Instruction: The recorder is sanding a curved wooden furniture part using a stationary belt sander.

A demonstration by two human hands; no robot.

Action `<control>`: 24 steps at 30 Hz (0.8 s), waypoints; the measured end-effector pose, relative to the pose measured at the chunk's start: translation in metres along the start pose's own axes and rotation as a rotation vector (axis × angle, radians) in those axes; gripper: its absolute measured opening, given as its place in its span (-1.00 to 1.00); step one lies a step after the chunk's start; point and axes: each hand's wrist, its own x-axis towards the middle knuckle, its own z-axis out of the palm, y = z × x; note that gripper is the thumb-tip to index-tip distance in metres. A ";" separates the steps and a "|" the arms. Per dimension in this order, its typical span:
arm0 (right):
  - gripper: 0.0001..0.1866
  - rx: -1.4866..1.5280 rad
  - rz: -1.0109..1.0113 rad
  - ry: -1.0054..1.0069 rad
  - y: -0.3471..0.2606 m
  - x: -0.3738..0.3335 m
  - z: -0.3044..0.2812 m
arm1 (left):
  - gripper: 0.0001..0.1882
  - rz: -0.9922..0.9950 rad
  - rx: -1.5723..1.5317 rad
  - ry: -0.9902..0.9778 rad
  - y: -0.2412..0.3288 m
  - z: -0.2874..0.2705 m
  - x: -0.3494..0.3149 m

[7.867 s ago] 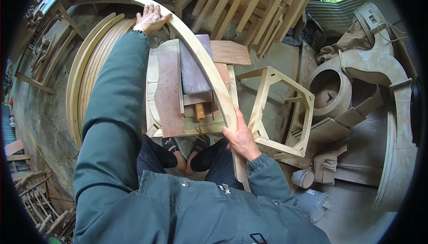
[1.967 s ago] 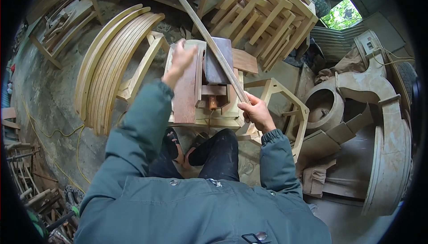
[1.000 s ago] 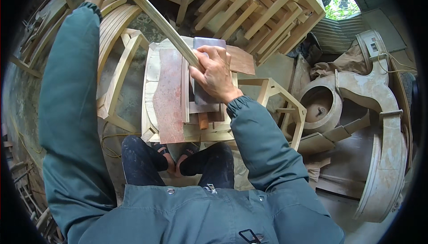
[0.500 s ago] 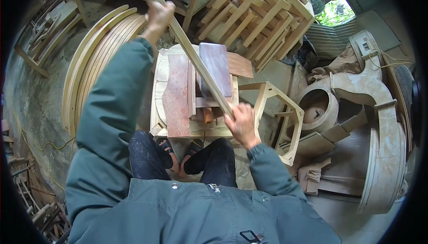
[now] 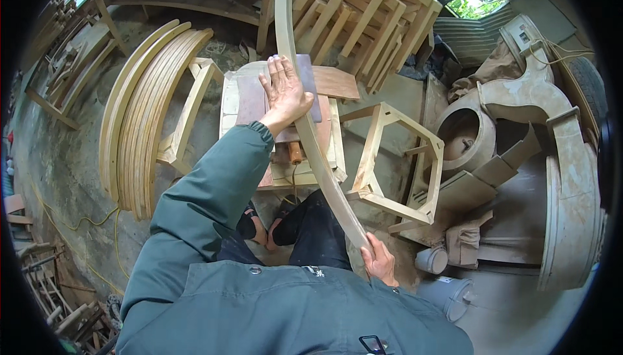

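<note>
Over the purple-grey block [image 5: 309,77], we have the curved wooden strip [image 5: 318,154], its long axis running from between 11 and 12 o'clock to 5. Our left hand [image 5: 285,92], at 11, is nearer the block, fingers spread against the strip; whether it presses or just guides, we cannot tell. Our right hand [image 5: 380,261], at 5, is closed on the near end beside our jacket [image 5: 279,309]. Versus half a second ago: right hand lower, left nearer the block, strip turned slightly clockwise.
</note>
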 end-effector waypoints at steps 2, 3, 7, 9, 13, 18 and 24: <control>-0.53 0.036 -0.010 -0.005 0.002 0.003 0.007 | 0.14 0.023 0.048 0.008 -0.002 -0.004 -0.001; -0.56 0.152 -0.001 0.014 -0.001 0.016 0.013 | 0.13 0.017 0.059 -0.011 -0.005 -0.010 0.005; -0.60 0.409 -0.003 0.100 -0.011 0.100 0.054 | 0.03 0.011 0.032 0.096 -0.017 -0.032 0.012; -0.59 0.496 -0.039 0.142 -0.025 0.152 0.078 | -0.04 0.066 0.000 0.255 -0.033 -0.045 -0.002; -0.57 0.693 0.197 -0.011 -0.081 0.234 0.076 | -0.11 0.135 -0.007 0.345 -0.076 -0.052 -0.060; -0.58 0.781 0.012 0.145 -0.079 0.287 0.107 | -0.19 0.113 -0.055 0.295 -0.087 -0.052 -0.135; -0.56 0.647 0.178 -0.011 -0.043 0.179 0.047 | -0.28 0.194 -0.134 0.287 -0.047 -0.066 -0.183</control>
